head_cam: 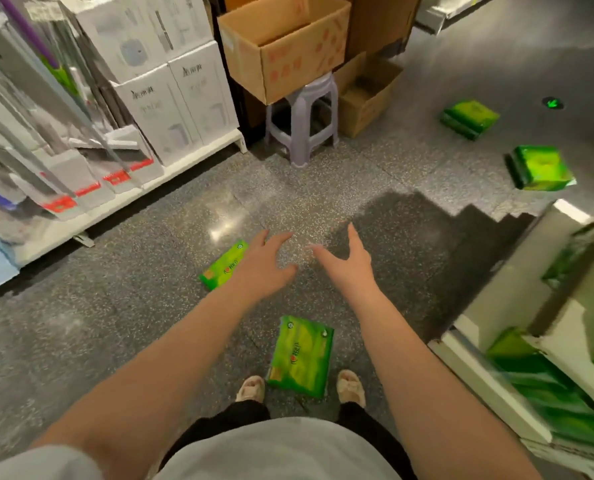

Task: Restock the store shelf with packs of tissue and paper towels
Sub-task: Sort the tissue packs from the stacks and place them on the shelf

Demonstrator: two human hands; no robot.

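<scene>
Several green tissue packs lie on the speckled floor. One pack (pixel 302 362) rests between my feet. A second pack (pixel 223 265) lies just left of my left hand (pixel 266 263) and is partly hidden by it. Two more packs (pixel 470 118) (pixel 539 168) lie farther off at the right. My right hand (pixel 347 263) is stretched forward beside the left. Both hands hover above the floor with fingers spread and hold nothing. The shelf (pixel 510 303) at the lower right carries more green packs (pixel 548 386).
A lilac plastic stool (pixel 302 123) carries an open cardboard box (pixel 285 46), with a smaller open box (pixel 365 98) behind it. White appliance boxes (pixel 174 98) and hanging goods fill the left shelf (pixel 122 199).
</scene>
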